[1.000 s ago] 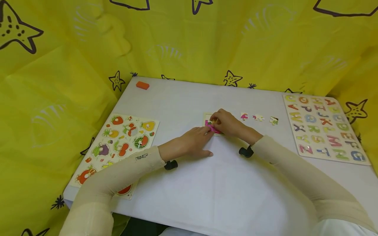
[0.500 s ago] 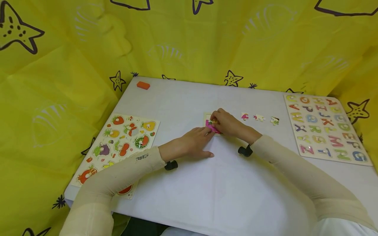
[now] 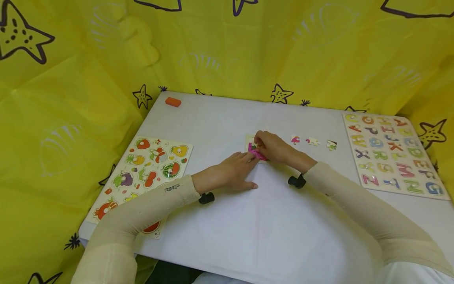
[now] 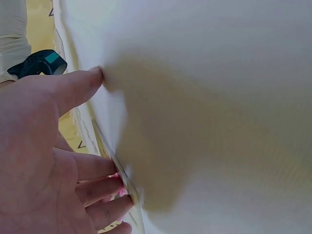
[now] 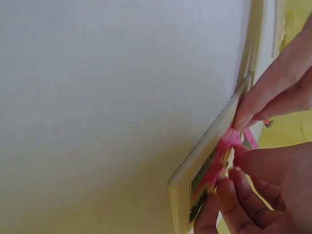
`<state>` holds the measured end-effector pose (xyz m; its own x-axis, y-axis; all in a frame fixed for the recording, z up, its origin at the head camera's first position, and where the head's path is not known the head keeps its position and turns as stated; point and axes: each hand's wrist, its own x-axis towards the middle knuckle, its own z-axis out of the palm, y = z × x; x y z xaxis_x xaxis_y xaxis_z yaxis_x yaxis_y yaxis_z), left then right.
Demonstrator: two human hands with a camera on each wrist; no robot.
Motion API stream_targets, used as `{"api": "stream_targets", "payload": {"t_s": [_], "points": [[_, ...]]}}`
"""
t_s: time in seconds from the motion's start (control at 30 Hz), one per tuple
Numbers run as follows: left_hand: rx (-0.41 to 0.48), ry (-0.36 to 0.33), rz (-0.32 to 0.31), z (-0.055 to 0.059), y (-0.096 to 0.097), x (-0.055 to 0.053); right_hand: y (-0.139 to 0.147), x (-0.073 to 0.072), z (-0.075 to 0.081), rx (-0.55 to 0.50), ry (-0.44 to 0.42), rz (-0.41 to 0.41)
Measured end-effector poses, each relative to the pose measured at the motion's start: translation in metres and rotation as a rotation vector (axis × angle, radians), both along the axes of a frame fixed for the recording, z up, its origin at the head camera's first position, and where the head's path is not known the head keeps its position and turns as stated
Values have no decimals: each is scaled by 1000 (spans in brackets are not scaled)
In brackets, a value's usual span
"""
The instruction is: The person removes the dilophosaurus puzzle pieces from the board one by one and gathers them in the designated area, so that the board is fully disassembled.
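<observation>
Wood puzzle (image 5: 207, 148): hands barely moved vs 0.5s ago, L hand (image 3: 235, 171) fingers straight on it, R hand (image 3: 274, 148) curled, grasp unclear, 3 loose pcs (image 3: 314, 141) off, prob mid-fit.

This looks like a curtained-off play corner; the kind of building cannot be told. Yellow curtains (image 3: 220, 51) printed with starfish and shells back a white-covered tabletop (image 3: 301, 232), which carries a fruit puzzle board (image 3: 155, 167), an alphabet puzzle board (image 3: 398, 158) and a small jigsaw (image 3: 251, 147).
</observation>
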<state>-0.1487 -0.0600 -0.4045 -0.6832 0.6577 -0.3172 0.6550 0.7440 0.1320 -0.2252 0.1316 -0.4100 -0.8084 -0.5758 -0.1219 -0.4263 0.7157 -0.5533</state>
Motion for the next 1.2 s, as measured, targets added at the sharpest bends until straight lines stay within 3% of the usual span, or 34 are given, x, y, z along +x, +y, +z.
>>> {"api": "stream_targets", "payload": {"t_s": [0.33, 0.57, 0.9, 1.03, 1.2], "points": [[-9, 8, 4, 0, 2, 0, 10, -2, 4, -86, -2, 27], [-31, -10, 14, 2, 3, 0, 22, -2, 21, -106, -28, -21], [-38, -3, 20, 3, 5, 1, 81, -11, 48, -71, 3, -131], [-42, 0, 15, 3, 5, 1, 107, -12, 47, -43, -39, -164], [-47, -3, 16, 3, 4, 2, 129, -10, 37, -24, -108, -123]]}}
